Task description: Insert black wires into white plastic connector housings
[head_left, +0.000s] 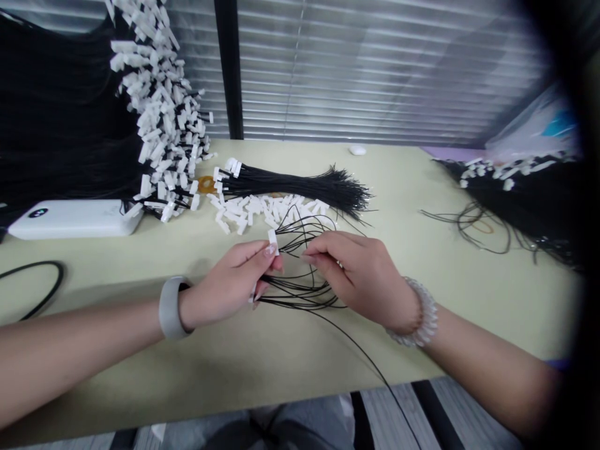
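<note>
While our left hand (229,284) is closed in a pinch on a white connector (272,242) and our right hand (360,278) is gripping thin black wires (300,290) just beside it, a connector-tipped wire bundle (290,181) is lying ahead on the worktop (398,181), loose connectors (253,211) are heaping against it, and a much larger wire mass (159,112) is sitting at left.
</note>
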